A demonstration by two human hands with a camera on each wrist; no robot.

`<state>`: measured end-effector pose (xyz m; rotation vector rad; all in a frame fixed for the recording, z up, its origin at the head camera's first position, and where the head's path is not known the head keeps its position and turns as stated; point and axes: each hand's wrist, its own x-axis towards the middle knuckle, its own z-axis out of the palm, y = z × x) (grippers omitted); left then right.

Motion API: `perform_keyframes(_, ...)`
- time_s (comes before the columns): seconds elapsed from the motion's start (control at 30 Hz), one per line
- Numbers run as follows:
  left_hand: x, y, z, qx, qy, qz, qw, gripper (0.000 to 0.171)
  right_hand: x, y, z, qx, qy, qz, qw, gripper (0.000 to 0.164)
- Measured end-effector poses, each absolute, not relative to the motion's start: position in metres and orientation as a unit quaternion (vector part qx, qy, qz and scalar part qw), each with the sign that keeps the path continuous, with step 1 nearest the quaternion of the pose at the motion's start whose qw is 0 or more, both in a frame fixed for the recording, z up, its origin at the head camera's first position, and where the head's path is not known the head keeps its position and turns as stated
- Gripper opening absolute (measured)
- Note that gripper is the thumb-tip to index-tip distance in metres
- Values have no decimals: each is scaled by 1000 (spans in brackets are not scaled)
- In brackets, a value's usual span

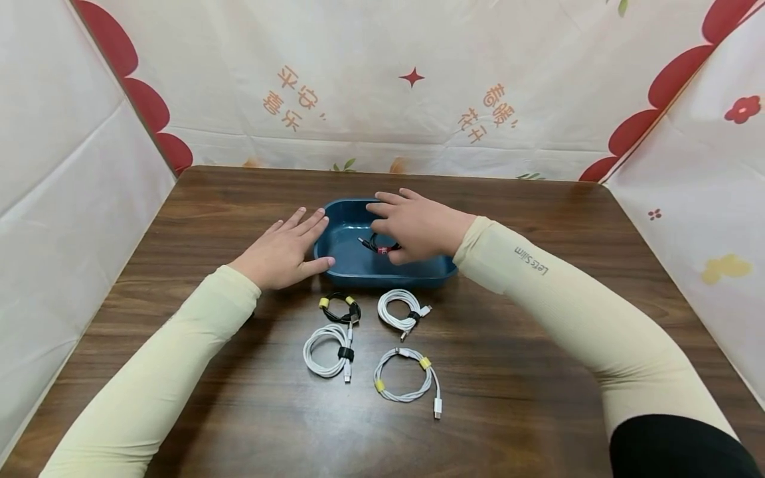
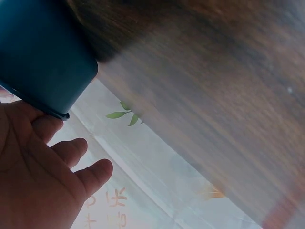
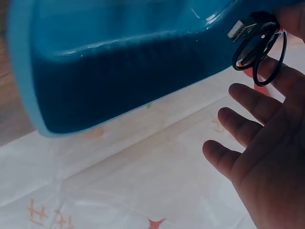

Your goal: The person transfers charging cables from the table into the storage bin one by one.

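My right hand (image 1: 421,229) is over a dark blue basin (image 1: 388,277), pinching a small coiled black cable (image 1: 374,245) with a red tie. In the right wrist view the coiled cable (image 3: 261,47), with its metal USB plug, sits between thumb and index finger while the other fingers spread out. My left hand (image 1: 283,253) lies at the basin's left end, fingers extended. Seen from the left wrist, its fingertips are right at the rim of the basin (image 2: 45,57).
Several coiled cables lie in front of the basin: a black cable (image 1: 325,311) with yellow ties, two white cables (image 1: 311,358) (image 1: 385,309) with black ties, and a white cable (image 1: 403,398) with yellow ties. A printed cloth (image 1: 358,79) stands behind the wooden table (image 1: 508,425).
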<state>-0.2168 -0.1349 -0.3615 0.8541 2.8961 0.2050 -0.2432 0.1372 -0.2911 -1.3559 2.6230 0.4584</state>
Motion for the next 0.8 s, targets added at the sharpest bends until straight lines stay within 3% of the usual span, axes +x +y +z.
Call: perform_keyframes(0.8, -216, -135, -360, 285, 955, 54, 56, 89, -286, 107, -313, -397, 903, 120, 115, 56)
